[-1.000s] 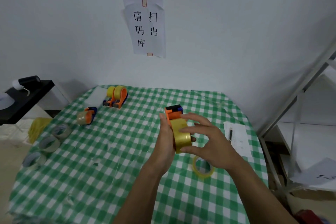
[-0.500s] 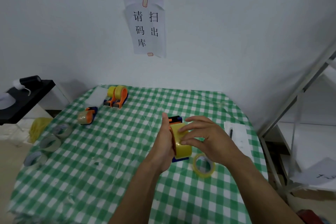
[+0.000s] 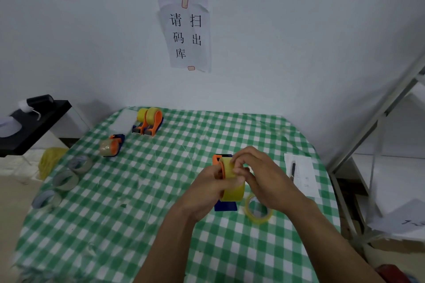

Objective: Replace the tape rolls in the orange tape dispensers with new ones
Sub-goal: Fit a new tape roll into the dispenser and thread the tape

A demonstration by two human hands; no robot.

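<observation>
In the head view, the orange tape dispenser (image 3: 216, 160) now stands with its blue base (image 3: 225, 206) on the table (image 3: 161, 190), near the right edge and a little toward the person. One second ago it was held up in the air, and half a second ago it was just coming down, so the dispenser has been lowered and set on the cloth. The yellow tape roll (image 3: 232, 193) sits on the dispenser, and this suggests that the new roll is already mounted here. The left hand (image 3: 204, 190) grips the dispenser from its left side, with the thumb lying across the front of the roll. The right hand (image 3: 259, 174) has also changed. Before, its fingers lay nearly flat over the roll, and now they are curled and pinch at the top of the roll, close to the orange head. I judge that the person is searching for the free end of the tape, to pull it toward the cutter, but the end itself is too small to see. A thin yellow roll (image 3: 258, 213) lies flat on the table just beside the blue base, partly under the right wrist, in the same place as before; it may be the old one. The two more orange dispensers (image 3: 149, 122) at the far left corner, the third dispenser (image 3: 112, 146) nearer the left edge, and the grey used rolls (image 3: 65, 180) along the left edge have not moved.
</observation>
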